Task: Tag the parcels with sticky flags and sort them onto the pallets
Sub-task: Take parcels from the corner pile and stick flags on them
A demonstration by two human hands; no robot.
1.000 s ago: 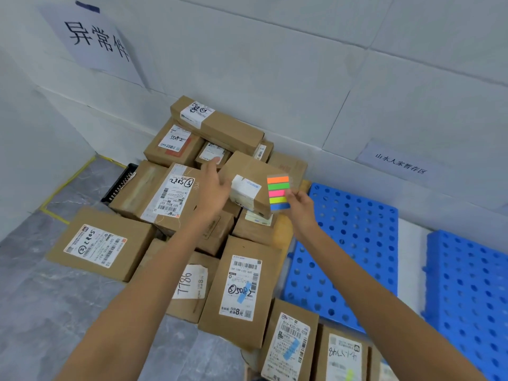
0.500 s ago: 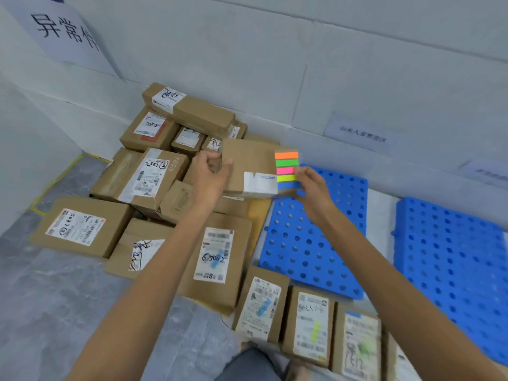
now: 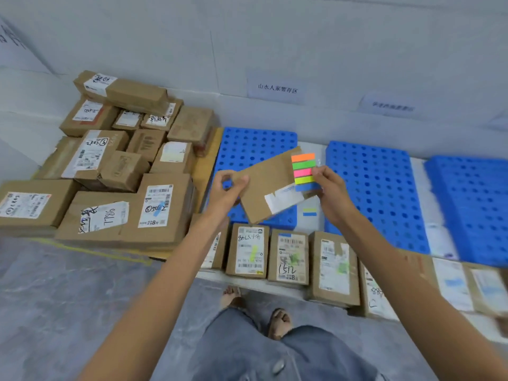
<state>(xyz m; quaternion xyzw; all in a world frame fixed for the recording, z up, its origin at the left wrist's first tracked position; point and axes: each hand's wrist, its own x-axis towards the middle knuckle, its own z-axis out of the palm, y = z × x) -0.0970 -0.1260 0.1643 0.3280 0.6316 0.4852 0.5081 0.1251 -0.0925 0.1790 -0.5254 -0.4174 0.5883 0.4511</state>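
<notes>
Since half a second ago our view has swung right and down: the heap of boxes (image 3: 115, 171) now sits far left, a third blue pallet (image 3: 470, 204) shows at right, and our knees and feet are in sight. The parcel (image 3: 270, 185) has come away from the heap and now hangs over the first blue pallet (image 3: 255, 147), tilted, its white label low on the right. Our left hand (image 3: 229, 192) pinches the parcel's left edge, thumb on top. Our right hand (image 3: 331, 193) grips the right edge along with the pad of sticky flags (image 3: 303, 171), held upright against the cardboard. Both arms reach forward, elbows low. Tagged boxes (image 3: 288, 257) line the floor below.
</notes>
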